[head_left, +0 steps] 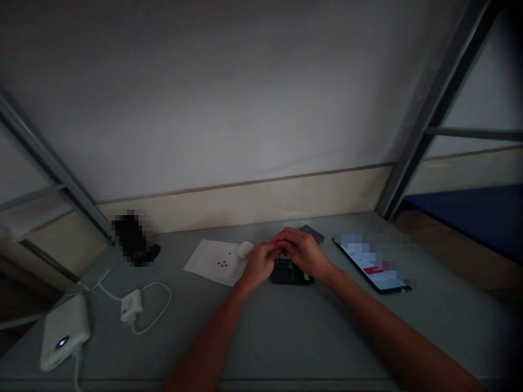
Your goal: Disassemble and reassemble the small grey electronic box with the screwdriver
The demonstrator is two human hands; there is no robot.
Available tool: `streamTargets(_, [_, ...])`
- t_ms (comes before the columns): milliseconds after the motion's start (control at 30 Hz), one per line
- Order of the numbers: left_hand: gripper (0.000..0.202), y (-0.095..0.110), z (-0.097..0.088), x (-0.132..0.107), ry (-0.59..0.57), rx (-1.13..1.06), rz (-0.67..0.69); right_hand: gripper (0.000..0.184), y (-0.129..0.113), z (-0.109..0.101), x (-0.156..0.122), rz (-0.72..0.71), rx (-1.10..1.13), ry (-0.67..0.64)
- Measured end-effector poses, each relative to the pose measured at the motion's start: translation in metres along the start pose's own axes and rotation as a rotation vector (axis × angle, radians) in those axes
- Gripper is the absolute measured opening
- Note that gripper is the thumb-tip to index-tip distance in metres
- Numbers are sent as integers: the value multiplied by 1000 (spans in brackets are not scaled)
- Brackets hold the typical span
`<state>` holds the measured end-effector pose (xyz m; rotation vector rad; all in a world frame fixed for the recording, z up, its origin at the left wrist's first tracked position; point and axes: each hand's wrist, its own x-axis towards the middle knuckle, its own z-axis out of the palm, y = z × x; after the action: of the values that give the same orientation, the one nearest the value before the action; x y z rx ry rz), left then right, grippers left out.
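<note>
A small dark device point(291, 274) with green circuitry showing lies on the grey table point(261, 337), mostly covered by both hands. My left hand point(258, 264) has its fingers curled together at the device's left edge. My right hand point(302, 251) rests over the device's top, fingers bent down onto it, with a small red item between the fingertips that I cannot make out. A dark flat piece point(314, 233) lies just behind my right hand. A white paper sheet point(214, 261) with a few tiny dark screws point(223, 264) lies to the left, a small white object point(245, 249) on its corner.
A lit phone point(373, 264) lies to the right. At the left are a white power bank point(63, 337), a white charger with cable point(131, 306) and a dark object point(134, 239) by the wall. Metal frame bars point(433, 109) rise on both sides.
</note>
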<state>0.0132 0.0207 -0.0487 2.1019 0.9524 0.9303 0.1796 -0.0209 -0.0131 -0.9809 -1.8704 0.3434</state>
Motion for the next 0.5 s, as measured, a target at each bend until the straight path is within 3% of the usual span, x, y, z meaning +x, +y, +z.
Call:
streamTargets(133, [25,-2,2,-2,-34,-31,-30,17,2,-1,0,60,-45,45])
streamTargets(267, [30,-1,-1,-1,-60,-39,-65,27,1,2,-1,-9,17,-19])
streamTargets(367, [30,1,-3,0,-79,-29,-68,28,5,4,-2,17,37,-20])
streamTargets(500, [23,1,0,-1,-26,-43,-50,19,8,5,-1,80,-7,17])
